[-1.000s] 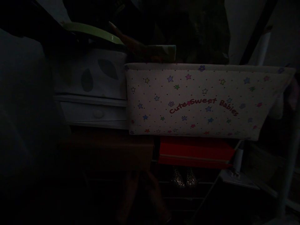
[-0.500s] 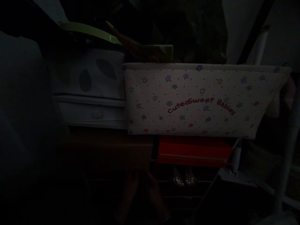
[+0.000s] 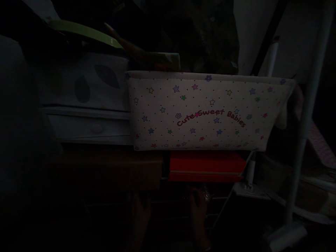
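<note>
Although the light is very poor, two dim forearm shapes rise from the bottom edge of the view. The left hand [image 3: 139, 213] sits low, under a brown box [image 3: 110, 168]. The right hand [image 3: 198, 201] reaches a little higher, just under a red box [image 3: 207, 164]. Whether the fingers of either hand are spread, curled or pinching something I cannot tell; both are lost in shadow, and something faintly glittery beside the right hand is too dark to name.

The red box is the nearest clear thing. It lies directly above the right hand, close to touching though contact cannot be made out, and up and to the right of the left hand. It lies flat, its long axis running left to right across the view, so the right hand is plainly the nearer one.

On top of the red box rests a long fabric bin [image 3: 207, 112] printed with stars and the words "Cute Sweet Babies", also lying left to right. Beside it on the left stands a white drawer unit [image 3: 89, 126], and a pale pole [image 3: 304, 140] stands off to the right.
</note>
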`<state>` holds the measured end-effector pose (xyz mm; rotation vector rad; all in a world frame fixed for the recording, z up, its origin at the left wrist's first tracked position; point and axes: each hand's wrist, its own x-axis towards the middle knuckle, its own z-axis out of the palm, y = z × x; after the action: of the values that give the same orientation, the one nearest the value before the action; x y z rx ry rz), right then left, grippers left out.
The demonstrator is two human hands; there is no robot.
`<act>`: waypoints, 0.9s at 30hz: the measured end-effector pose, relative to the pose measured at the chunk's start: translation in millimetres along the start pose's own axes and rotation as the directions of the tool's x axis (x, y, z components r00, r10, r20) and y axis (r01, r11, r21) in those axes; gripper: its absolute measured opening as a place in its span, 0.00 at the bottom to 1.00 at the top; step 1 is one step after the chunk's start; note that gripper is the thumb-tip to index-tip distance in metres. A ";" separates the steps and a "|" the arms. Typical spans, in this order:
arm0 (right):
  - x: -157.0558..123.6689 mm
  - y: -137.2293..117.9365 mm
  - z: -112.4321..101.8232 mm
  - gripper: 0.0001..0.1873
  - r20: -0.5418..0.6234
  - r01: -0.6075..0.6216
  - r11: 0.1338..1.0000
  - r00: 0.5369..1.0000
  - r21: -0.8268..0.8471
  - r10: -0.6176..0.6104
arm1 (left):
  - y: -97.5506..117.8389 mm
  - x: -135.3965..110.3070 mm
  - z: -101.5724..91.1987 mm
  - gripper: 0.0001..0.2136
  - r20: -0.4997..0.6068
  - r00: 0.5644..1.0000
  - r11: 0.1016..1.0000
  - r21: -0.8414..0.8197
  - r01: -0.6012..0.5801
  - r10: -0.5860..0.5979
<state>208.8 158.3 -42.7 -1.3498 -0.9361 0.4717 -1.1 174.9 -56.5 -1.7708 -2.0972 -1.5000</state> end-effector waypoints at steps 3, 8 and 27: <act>19.6 13.8 -26.0 0.22 -0.073 -0.072 0.995 0.995 -0.075 0.067 | 19.5 -19.0 -0.1 0.09 0.114 0.982 0.988 -0.068 -0.141 0.148; 28.9 27.6 -46.7 0.24 -0.008 -0.133 0.979 0.991 -0.157 0.133 | 47.5 -48.8 22.3 0.13 0.327 0.865 0.921 -0.223 -0.320 0.380; 13.5 37.8 -25.9 0.42 0.032 -0.166 0.985 0.986 0.051 0.165 | 69.0 -57.6 85.0 0.31 0.577 0.767 0.926 -0.372 -0.061 0.282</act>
<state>245.3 160.6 -73.5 -1.3810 -0.8312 0.6398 117.8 179.9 -90.4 -2.8393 -1.8657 -1.4086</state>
